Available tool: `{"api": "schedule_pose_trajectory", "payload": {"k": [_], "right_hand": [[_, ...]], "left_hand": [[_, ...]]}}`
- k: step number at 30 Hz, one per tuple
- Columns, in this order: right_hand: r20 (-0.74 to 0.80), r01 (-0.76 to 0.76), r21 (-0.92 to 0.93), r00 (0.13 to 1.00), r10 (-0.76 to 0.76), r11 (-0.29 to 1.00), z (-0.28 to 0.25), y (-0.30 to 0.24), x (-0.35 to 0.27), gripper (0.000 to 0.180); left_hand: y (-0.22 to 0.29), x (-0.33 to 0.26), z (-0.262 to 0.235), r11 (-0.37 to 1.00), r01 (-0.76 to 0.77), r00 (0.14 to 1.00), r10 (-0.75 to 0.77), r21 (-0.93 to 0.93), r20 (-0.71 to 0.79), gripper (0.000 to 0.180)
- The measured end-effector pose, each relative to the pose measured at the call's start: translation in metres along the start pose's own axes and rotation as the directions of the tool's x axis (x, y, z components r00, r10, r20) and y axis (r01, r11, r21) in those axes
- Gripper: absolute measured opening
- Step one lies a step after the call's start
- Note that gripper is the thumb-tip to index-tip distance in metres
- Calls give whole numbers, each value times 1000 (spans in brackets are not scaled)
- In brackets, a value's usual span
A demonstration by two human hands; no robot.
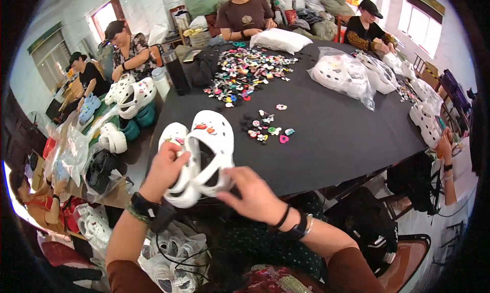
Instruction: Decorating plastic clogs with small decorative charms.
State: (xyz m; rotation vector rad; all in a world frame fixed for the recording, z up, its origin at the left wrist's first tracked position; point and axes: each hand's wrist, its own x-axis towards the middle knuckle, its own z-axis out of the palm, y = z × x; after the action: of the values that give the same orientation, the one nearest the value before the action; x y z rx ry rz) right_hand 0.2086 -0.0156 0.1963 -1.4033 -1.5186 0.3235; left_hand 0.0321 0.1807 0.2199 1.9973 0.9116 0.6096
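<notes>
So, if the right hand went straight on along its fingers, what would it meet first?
The white perforated clog with orange-red charms, at its heel; the right hand seems to touch it, though depth is unclear.

Tall black cylindrical flask upright on black-covered table. Whitish bottle with pale lid just left of flask. Crumpled black fabric item just right of flask. Plump white plastic bag farther right of flask, lying flat; person in brown T-shirt seated behind it. Bulging green sack well behind flask. Person in dark cap and patterned shirt left of flask. Light-blue perforated clog farther left. Bright window well right of flask, in white wall.
</notes>
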Motion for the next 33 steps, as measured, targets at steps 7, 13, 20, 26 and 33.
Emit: {"api": "schedule_pose_trajectory", "payload": {"k": [7,13,20,26,33], "right_hand": [[196,119,182,968,-155,976,92,-3,-5,74],[195,242,190,941,-278,952,122,7,5,79],[520,130,115,837,-171,985,46,19,19,23],[195,109,-133,977,-82,985,-48,46,54,11],[24,-61,-460,996,81,886,-96,114,80,10]], "left_hand": [[29,25,-24,943,-137,985,98,303,143,34],[-4,59,-29,787,-455,887,445,417,128,25],[-16,47,-24,902,-306,947,322,306,0,28],[18,8,-32,744,-306,903,424,594,-65,44],[54,-11,9,825,-296,834,469,482,-291,27]]}}
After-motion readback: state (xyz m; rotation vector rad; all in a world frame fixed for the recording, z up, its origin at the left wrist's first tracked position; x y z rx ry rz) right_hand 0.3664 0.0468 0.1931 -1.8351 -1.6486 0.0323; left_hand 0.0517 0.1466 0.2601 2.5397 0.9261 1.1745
